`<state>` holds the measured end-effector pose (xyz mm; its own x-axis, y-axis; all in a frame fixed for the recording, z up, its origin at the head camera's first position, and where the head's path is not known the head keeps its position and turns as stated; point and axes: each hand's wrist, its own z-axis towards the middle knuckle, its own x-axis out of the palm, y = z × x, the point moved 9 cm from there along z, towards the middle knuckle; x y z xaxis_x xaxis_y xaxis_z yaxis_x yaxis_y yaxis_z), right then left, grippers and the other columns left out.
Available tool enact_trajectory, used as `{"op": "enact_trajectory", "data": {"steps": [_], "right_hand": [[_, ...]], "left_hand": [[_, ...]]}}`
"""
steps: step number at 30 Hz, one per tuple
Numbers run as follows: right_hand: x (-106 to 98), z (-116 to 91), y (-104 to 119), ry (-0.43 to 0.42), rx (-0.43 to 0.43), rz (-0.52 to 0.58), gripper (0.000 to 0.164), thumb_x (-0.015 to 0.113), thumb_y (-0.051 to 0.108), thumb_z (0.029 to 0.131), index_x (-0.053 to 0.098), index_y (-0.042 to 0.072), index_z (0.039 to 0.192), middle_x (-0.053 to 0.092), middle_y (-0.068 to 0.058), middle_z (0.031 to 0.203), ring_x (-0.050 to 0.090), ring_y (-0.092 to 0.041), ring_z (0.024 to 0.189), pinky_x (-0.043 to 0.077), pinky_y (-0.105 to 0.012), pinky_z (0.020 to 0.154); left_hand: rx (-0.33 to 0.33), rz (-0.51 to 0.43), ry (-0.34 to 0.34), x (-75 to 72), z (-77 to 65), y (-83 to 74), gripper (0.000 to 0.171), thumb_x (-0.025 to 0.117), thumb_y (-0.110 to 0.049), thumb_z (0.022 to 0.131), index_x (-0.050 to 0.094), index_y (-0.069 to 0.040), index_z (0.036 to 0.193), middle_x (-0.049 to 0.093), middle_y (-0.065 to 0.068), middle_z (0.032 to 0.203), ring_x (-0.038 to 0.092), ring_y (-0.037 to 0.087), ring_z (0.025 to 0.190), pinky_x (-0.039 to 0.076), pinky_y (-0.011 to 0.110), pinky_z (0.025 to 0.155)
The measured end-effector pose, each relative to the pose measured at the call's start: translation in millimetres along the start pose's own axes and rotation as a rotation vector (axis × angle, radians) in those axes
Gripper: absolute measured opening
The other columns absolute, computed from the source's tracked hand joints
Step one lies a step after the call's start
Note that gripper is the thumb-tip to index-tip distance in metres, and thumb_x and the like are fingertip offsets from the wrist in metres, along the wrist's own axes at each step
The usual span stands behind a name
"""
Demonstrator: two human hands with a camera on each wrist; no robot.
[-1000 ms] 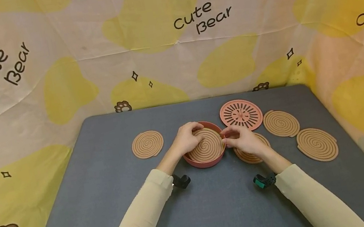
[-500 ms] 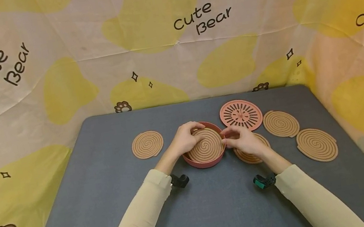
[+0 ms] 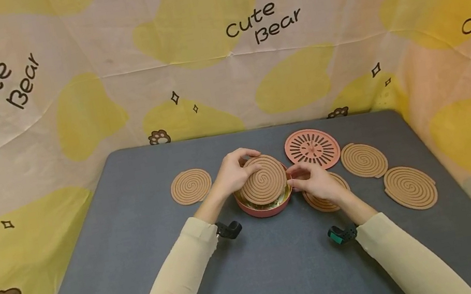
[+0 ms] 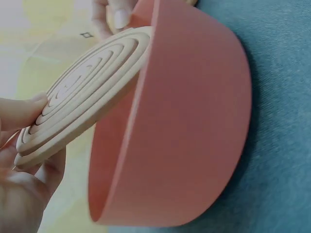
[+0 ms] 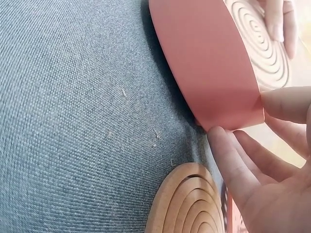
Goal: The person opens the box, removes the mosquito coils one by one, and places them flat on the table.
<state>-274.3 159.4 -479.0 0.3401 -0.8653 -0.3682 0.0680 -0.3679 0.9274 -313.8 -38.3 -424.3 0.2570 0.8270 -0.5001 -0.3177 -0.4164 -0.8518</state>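
A brown mosquito coil (image 3: 263,184), tilted, is pinched by my left hand (image 3: 235,170) over a round pink tin (image 3: 267,212). In the left wrist view the thumb lies on the coil's upper face, and the coil's far edge (image 4: 138,36) reaches in at the tin's rim. The tin's inner bottom shows shiny and gold beneath the coil. My right hand (image 3: 316,184) holds the tin's right side, thumb at the rim and fingers along the outer wall (image 5: 209,63). Partly under that hand lies another coil (image 3: 318,204) on the table.
A pink slotted lid (image 3: 311,148) lies behind the right hand. Two coils, one nearer the back (image 3: 364,160) and one nearer the front (image 3: 410,187), lie to the right. One more coil (image 3: 191,187) is at the left. Patterned cloth (image 3: 204,79) hangs behind the grey table (image 3: 283,280).
My left hand has raised the coil from inside the tin, up and slightly back, so part of the tin's inside now shows. The right hand and the tin stay in place.
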Motion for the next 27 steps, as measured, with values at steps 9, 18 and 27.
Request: {"op": "enact_trajectory", "data": {"steps": [9, 18, 27], "right_hand": [[0, 1, -2, -0.009, 0.009, 0.008, 0.037, 0.069, 0.014, 0.099, 0.062, -0.003, 0.131, 0.066, -0.022, 0.12, 0.067, -0.033, 0.102, 0.059, -0.049, 0.083], [3, -6, 20, 0.013, 0.033, 0.028, 0.035, 0.065, 0.003, 0.099, 0.058, -0.013, 0.13, 0.063, -0.03, 0.12, 0.064, -0.045, 0.105, 0.052, -0.063, 0.089], [1, 1, 4, 0.018, 0.014, 0.068, 0.038, 0.068, 0.009, 0.099, 0.059, -0.008, 0.131, 0.064, -0.027, 0.123, 0.065, -0.036, 0.106, 0.057, -0.051, 0.088]], "left_hand": [[0.012, -0.028, -0.059, -31.8, -7.3, -8.6, 0.031, 0.077, -0.015, 0.093, 0.072, -0.008, 0.122, 0.068, 0.01, 0.124, 0.067, 0.025, 0.09, 0.053, 0.031, 0.07], [-0.027, -0.055, -0.132, -64.5, -25.9, -4.3, 0.032, 0.076, -0.014, 0.093, 0.071, -0.007, 0.124, 0.066, 0.012, 0.125, 0.067, 0.029, 0.097, 0.055, 0.032, 0.071], [-0.062, -0.029, -0.184, -94.8, -39.7, 6.7, 0.034, 0.077, -0.017, 0.093, 0.071, -0.008, 0.125, 0.067, 0.012, 0.121, 0.066, 0.028, 0.094, 0.054, 0.027, 0.068]]}}
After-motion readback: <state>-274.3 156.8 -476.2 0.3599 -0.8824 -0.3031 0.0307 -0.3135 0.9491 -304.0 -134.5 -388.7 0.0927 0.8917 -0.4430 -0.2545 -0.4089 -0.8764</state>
